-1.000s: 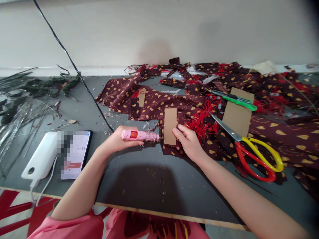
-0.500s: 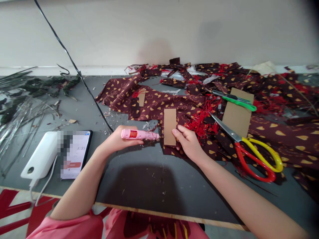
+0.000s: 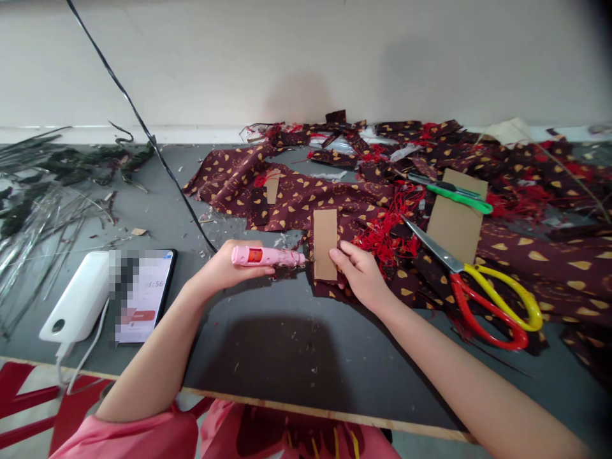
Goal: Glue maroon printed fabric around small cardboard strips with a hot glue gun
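Note:
My left hand (image 3: 224,269) is wrapped round a pink glue gun (image 3: 268,256) held level, its tip pointing right at the left edge of a small brown cardboard strip (image 3: 326,243). My right hand (image 3: 362,275) pins that strip down with thumb and fingers curled at its lower right corner. The strip lies on a scrap of dark maroon fabric with gold hearts (image 3: 329,288) on the grey table (image 3: 287,344).
Red-and-yellow scissors (image 3: 482,290) lie to the right, green-handled scissors (image 3: 454,193) on a larger cardboard piece (image 3: 454,223) behind them. Maroon fabric heaps (image 3: 526,191) and red threads (image 3: 387,233) fill the back right. A phone (image 3: 143,294), white power bank (image 3: 79,299) and a black cord (image 3: 143,127) sit left.
Almost nothing has changed; both hands and the cardboard strip shifted very slightly to the left.

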Demonstrator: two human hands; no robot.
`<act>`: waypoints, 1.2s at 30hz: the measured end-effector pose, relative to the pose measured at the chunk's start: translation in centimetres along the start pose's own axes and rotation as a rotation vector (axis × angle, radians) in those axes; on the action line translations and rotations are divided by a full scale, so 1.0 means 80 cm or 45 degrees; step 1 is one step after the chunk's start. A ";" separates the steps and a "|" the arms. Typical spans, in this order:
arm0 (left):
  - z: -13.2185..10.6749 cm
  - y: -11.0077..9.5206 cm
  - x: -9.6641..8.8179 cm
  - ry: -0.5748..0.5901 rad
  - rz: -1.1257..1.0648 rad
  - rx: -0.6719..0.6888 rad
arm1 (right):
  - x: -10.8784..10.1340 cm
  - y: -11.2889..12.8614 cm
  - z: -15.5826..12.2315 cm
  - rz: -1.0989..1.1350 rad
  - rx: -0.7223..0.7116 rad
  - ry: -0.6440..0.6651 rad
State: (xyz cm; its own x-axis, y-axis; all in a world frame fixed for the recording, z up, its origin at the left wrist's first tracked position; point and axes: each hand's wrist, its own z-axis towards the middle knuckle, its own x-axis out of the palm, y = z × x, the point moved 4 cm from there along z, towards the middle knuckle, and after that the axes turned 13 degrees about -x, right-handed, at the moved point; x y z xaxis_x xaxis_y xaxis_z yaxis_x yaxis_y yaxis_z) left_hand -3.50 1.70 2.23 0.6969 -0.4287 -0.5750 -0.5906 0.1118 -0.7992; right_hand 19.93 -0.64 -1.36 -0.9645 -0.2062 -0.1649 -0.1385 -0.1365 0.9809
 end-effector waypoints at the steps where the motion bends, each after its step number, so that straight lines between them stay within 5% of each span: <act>1: 0.000 0.000 0.000 -0.002 -0.004 0.001 | 0.000 0.000 0.000 -0.004 0.000 0.001; 36: -0.001 -0.002 -0.001 -0.023 0.006 -0.023 | 0.000 0.001 0.000 -0.028 -0.013 0.027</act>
State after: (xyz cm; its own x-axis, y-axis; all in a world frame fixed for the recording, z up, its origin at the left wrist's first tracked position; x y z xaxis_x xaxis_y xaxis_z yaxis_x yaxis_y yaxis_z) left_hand -3.54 1.63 2.42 0.7010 -0.4118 -0.5822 -0.6012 0.0977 -0.7931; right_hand 19.88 -0.66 -1.27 -0.9563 -0.2237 -0.1883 -0.1569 -0.1511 0.9760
